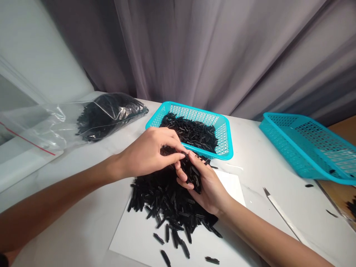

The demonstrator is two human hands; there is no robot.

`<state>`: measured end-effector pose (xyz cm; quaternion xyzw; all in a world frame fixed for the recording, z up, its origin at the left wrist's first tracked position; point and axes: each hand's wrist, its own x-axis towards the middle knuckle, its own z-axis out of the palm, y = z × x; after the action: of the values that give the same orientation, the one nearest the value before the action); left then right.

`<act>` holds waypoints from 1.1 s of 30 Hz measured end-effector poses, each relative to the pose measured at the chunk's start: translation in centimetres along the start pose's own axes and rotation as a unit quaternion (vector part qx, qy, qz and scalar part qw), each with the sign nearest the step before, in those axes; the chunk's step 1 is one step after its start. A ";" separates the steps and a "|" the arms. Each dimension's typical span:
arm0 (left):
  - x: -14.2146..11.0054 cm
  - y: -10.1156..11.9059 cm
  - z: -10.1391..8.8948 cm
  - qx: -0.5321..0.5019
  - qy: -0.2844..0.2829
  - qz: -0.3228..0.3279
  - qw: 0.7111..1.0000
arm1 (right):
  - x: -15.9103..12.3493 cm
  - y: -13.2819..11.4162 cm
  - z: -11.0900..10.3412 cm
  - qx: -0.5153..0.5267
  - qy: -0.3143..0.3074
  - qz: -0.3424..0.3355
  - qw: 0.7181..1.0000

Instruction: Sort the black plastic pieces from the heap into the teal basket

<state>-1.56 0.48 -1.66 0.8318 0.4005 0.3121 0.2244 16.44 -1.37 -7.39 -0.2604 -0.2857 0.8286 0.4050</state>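
Note:
My right hand (210, 183) is cupped around a handful of small, narrow black pieces (194, 174), its thumb on top. The thumb and index finger of my left hand (151, 152) are pinched together at my right thumb tip, on what looks like one of these black pieces, mostly hidden by the fingers. Below both hands, a loose pile of the same black pieces (169, 200) lies on a white sheet (133, 237). Just behind the hands stands a turquoise plastic basket (229, 139), partly filled with more black pieces.
A clear zip bag (65, 118) of black pieces lies at the left. On the right are a second turquoise basket (280, 146) and a white-handled pointed tool (285, 215). A few stray black pieces (309, 185) lie near it. A grey curtain (194, 48) hangs behind.

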 end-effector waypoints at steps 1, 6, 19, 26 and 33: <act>0.0 0.1 0.0 -0.007 -0.001 0.000 1.000 | 0.0 0.0 0.0 0.000 0.000 0.001 1.000; 0.0 0.3 0.2 -0.050 -0.005 -0.045 0.998 | 0.1 0.0 -0.1 0.006 -0.005 0.007 1.000; 0.2 0.0 -0.1 -0.147 0.022 -0.069 0.986 | 0.0 -0.1 0.1 0.012 0.004 0.007 1.000; 0.3 -0.8 -0.2 -0.144 0.005 -0.082 0.986 | -0.1 -0.1 0.1 0.013 0.004 0.006 1.000; 0.4 -0.5 -1.1 -0.053 0.018 -0.061 0.997 | -0.1 -0.1 0.1 0.011 -0.006 0.005 1.000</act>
<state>-2.43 1.21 -1.03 0.7871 0.4374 0.3331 0.2796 16.51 -1.40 -7.24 -0.2523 -0.2778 0.8351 0.4023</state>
